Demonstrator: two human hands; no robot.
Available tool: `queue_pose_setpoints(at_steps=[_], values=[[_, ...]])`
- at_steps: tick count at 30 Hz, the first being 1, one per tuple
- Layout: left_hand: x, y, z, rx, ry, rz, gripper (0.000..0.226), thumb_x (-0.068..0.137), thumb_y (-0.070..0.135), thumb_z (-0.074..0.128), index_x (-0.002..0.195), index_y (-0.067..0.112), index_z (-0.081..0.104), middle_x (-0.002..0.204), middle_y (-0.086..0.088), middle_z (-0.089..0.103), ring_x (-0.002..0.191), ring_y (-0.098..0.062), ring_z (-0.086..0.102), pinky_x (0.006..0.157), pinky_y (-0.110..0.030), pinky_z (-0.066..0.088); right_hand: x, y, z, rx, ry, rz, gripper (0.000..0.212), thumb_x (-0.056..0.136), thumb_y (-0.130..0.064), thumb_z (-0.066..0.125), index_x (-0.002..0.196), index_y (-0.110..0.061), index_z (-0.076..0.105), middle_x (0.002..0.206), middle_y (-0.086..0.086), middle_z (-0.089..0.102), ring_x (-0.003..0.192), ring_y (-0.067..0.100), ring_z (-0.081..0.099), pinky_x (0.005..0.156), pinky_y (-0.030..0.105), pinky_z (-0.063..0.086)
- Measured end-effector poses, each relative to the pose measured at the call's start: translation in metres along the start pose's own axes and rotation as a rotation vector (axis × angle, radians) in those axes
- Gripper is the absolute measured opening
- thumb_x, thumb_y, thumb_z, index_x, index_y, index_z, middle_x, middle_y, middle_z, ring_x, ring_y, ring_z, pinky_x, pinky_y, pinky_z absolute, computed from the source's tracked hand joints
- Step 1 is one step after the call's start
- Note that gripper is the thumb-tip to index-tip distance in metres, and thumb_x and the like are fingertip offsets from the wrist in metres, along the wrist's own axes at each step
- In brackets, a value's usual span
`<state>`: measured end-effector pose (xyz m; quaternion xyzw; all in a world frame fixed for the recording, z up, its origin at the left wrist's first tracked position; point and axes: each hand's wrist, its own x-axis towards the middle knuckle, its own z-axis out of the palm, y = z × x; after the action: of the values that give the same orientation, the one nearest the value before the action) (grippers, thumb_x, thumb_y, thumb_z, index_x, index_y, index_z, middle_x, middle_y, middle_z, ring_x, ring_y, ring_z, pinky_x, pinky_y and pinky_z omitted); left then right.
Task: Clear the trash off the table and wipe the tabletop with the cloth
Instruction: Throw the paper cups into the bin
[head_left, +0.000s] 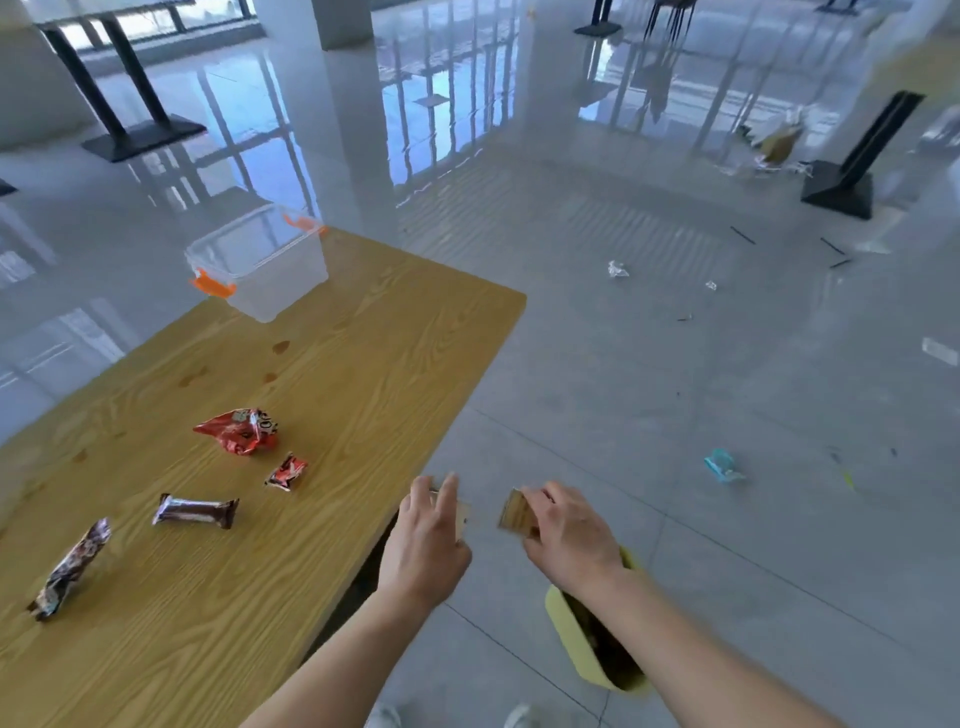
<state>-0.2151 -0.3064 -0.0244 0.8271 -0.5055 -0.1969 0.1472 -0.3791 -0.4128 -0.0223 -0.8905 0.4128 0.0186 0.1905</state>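
4 wrappers (236, 431) litter the wooden table (363, 364) above glossy floor (623, 389).

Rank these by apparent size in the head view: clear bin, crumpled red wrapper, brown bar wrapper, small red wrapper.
1. clear bin, largest despite being farthest
2. crumpled red wrapper and brown bar wrapper: too alike to rank
3. small red wrapper

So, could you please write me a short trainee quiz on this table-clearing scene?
1. True or false: the left hand and right hand are empty.
2. How many wrappers lie on the table?
3. The yellow bin stands: A) on the table; B) on the floor beside the table; C) on a chair.
Key: 1 false, each holds a brown scrap; 2 four; 3 B.
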Motion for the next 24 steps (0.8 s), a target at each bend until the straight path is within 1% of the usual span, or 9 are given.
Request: queue_pose_setpoints(at_steps=[3,7,10,13,16,19,21,24], values=[[0.016,0.016,0.012,0.016,-0.054,0.072,0.082,0.083,0.022,0.061,0.151,0.023,0.016,0.145,-0.007,0.027,0.128,-0.026,0.038,0.1,-0.032,0.043,-0.007,0.018,0.002,0.022,0.017,0.093,0.056,0.09,-0.033,0.062,0.141,-0.027,0.039,0.124,0.0,0.047,0.117,0.023,0.043,0.087,0.033,0.048],[0.032,0.03,0.029,0.023,-0.157,0.176,0.084,0.086,0.022,0.064,0.153,0.024,0.014,0.15,-0.009,0.023,0.132,-0.026,0.036,0.103,-0.034,0.042,-0.018,0.034,0.009,0.036,0.041,0.237,0.053,0.09,-0.034,0.061,0.139,-0.026,0.041,0.123,-0.001,0.047,0.115,0.022,0.043,0.086,0.032,0.045],[0.046,0.038,0.047,0.019,-0.237,0.249,0.082,0.087,0.022,0.063,0.153,0.024,0.013,0.152,-0.008,0.022,0.133,-0.027,0.035,0.105,-0.034,0.04,-0.027,0.052,0.022,0.074,0.057,0.343,0.05,0.089,-0.034,0.061,0.136,-0.026,0.044,0.122,-0.001,0.049,0.115,0.022,0.044,0.089,0.032,0.044],[0.057,0.047,0.076,0.041,-0.292,0.275,0.082,0.087,0.024,0.064,0.152,0.026,0.014,0.153,-0.007,0.022,0.134,-0.027,0.035,0.104,-0.034,0.04,-0.033,0.081,0.042,0.119,0.062,0.432,0.054,0.088,-0.033,0.061,0.139,-0.026,0.043,0.126,0.0,0.049,0.119,0.022,0.045,0.093,0.032,0.044],[0.071,0.053,0.115,0.063,-0.359,0.254,0.082,0.087,0.027,0.064,0.152,0.028,0.014,0.152,-0.006,0.021,0.135,-0.027,0.034,0.104,-0.033,0.04,-0.031,0.119,0.071,0.162,0.028,0.514,0.06,0.088,-0.035,0.062,0.143,-0.023,0.041,0.131,0.002,0.049,0.123,0.022,0.044,0.097,0.033,0.043],[0.085,0.061,0.168,0.084,-0.396,0.23,0.081,0.088,0.028,0.065,0.151,0.03,0.014,0.15,-0.005,0.025,0.129,-0.026,0.039,0.099,-0.031,0.044,-0.026,0.163,0.11,0.179,-0.041,0.566,0.064,0.088,-0.04,0.063,0.145,-0.023,0.038,0.132,0.002,0.049,0.119,0.022,0.045,0.094,0.034,0.047],[0.096,0.069,0.208,0.087,-0.433,0.21,0.08,0.088,0.026,0.065,0.15,0.031,0.014,0.149,-0.003,0.025,0.126,-0.024,0.041,0.095,-0.03,0.046,-0.023,0.194,0.139,0.196,-0.09,0.599,0.064,0.088,-0.042,0.063,0.144,-0.023,0.038,0.13,0.002,0.049,0.117,0.023,0.046,0.093,0.034,0.046],[0.113,0.081,0.273,0.086,-0.499,0.209,0.08,0.088,0.025,0.064,0.151,0.029,0.014,0.148,-0.004,0.023,0.125,-0.025,0.04,0.099,-0.031,0.041,-0.02,0.242,0.183,0.214,-0.138,0.645,0.058,0.089,-0.041,0.062,0.14,-0.023,0.041,0.128,0.003,0.05,0.116,0.024,0.046,0.095,0.035,0.044]])
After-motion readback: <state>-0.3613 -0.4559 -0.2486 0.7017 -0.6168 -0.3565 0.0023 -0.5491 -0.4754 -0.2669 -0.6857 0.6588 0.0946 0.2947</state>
